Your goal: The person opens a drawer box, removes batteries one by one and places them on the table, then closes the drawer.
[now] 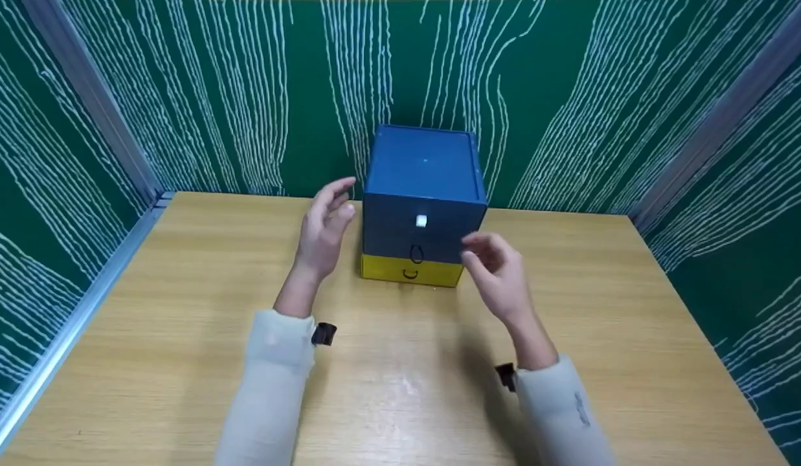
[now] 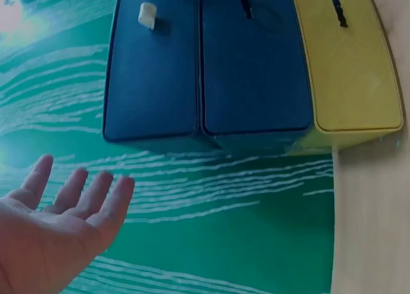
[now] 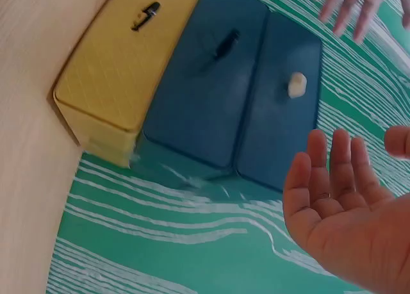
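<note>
A stacked drawer box stands at the back of the table, with two blue drawers above a yellow drawer. The top drawer carries a white knob; a black loop handle hangs on the middle one, and another black handle is on the yellow one. My left hand is raised just left of the box, fingers loosely extended, holding nothing. On the other side my right hand hovers near the front right edge, fingers relaxed and bent, also holding nothing. Both wrist views show a gap between palm and box.
The wooden table spreads out in front of the box. Behind and beside it rise green panels with white wavy lines. Metal posts stand at the corners. A small black wrist device sits at the left cuff.
</note>
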Demonstrator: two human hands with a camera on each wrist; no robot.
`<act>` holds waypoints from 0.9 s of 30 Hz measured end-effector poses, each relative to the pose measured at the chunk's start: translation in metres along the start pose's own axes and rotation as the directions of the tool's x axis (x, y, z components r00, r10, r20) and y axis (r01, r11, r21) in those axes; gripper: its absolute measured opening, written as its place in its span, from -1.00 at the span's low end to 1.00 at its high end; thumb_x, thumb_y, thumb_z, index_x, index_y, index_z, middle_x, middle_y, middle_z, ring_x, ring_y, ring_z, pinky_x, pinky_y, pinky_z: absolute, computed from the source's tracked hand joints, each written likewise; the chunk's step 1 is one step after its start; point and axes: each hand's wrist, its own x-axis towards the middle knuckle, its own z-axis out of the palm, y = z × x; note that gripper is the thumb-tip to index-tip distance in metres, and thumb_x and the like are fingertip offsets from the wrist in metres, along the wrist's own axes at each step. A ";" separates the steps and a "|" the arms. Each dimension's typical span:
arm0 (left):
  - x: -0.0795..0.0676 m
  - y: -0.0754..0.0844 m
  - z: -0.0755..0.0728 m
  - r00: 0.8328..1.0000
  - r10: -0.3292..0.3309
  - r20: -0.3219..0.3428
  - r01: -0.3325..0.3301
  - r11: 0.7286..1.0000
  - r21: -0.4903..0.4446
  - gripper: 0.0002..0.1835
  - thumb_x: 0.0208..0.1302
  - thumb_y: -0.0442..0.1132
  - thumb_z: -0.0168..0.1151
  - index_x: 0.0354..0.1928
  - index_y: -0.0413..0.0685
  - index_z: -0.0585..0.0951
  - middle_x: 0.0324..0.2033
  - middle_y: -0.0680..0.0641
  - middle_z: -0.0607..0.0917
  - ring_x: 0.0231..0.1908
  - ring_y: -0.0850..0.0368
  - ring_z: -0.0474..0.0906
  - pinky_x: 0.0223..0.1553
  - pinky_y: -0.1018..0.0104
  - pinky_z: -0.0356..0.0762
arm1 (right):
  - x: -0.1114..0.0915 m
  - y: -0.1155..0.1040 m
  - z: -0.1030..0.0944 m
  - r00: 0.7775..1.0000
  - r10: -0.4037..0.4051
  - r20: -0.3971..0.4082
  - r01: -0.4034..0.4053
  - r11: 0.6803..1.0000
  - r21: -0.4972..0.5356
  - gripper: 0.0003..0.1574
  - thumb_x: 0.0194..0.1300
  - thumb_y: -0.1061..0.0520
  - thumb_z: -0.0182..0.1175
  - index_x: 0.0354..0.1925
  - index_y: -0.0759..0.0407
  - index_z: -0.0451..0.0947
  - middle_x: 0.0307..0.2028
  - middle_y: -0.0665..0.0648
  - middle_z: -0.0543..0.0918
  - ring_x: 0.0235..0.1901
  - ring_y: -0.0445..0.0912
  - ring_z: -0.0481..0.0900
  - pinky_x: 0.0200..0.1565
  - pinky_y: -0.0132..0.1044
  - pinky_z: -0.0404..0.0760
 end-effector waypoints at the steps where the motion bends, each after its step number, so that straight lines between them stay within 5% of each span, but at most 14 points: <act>1: 0.004 0.000 0.001 1.000 -0.013 0.003 0.013 1.000 -0.002 -0.48 0.15 0.03 -0.14 0.16 0.06 0.31 0.19 0.05 0.28 0.18 0.12 0.20 0.16 0.13 0.18 | 0.002 -0.003 0.003 1.000 0.006 0.006 -0.006 1.000 0.031 -0.75 0.18 0.21 0.05 -0.14 0.25 0.45 -0.31 0.14 0.53 -0.38 -0.09 0.48 -0.31 -0.29 0.48; 8: 0.037 -0.004 0.011 0.990 -0.142 0.015 0.142 0.990 -0.006 -0.55 0.25 -0.04 -0.23 0.16 0.04 0.32 0.18 0.09 0.31 0.18 0.19 0.18 0.20 0.22 0.09 | 0.015 -0.012 0.024 0.999 0.031 0.030 -0.036 0.986 0.162 -0.72 0.15 0.31 0.02 -0.15 0.44 0.39 -0.39 0.24 0.47 -0.45 0.06 0.50 -0.35 -0.21 0.54; 16: 0.061 -0.024 0.016 0.966 -0.259 0.007 0.259 0.966 0.023 -0.57 0.21 -0.17 -0.29 0.11 0.15 0.38 0.19 0.12 0.30 0.15 0.16 0.19 0.19 0.11 0.08 | 0.020 -0.014 0.043 0.986 0.151 0.063 -0.160 0.972 0.170 -0.69 0.17 0.20 0.03 -0.09 0.30 0.40 -0.33 0.22 0.50 -0.34 0.27 0.48 -0.53 -0.27 0.48; 27: 0.069 -0.040 0.035 0.975 -0.223 -0.009 0.221 0.971 -0.095 -0.60 0.13 -0.29 -0.27 -0.03 0.05 0.47 0.14 0.08 0.36 0.16 0.14 0.19 0.20 0.11 0.06 | 0.026 -0.012 0.053 0.977 0.213 0.022 -0.214 0.964 0.160 -0.71 0.18 0.15 0.03 -0.12 0.24 0.40 -0.30 0.19 0.52 -0.37 0.15 0.53 -0.54 -0.26 0.51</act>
